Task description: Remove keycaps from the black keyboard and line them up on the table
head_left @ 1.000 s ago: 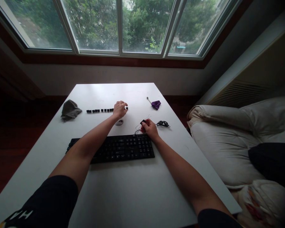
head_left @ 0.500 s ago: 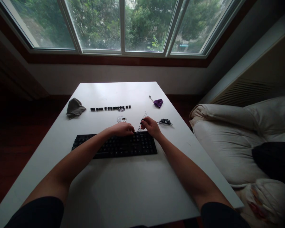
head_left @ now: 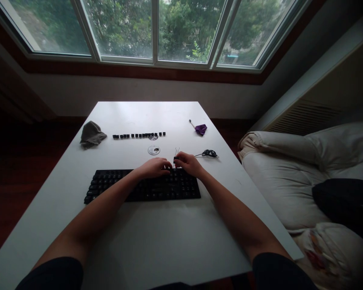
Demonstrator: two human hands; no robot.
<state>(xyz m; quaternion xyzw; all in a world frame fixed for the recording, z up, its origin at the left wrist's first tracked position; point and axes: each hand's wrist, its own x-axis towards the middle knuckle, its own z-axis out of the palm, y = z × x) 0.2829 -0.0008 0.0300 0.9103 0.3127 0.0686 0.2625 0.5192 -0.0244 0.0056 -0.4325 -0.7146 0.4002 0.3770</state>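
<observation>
I'm watching the far edge of the keyboard on the white worktop.
There, the right hand has its grip clenched on a small black wire-pronged tool; the left hand is just beside it, fingers bent, and I cannot tell whether it holds anything.

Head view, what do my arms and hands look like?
The left sleeve and right sleeve are dark and short, with no marking visible; the forearms below them are bare. The left hand and right hand are ungloved; finer details are unclear.
</observation>
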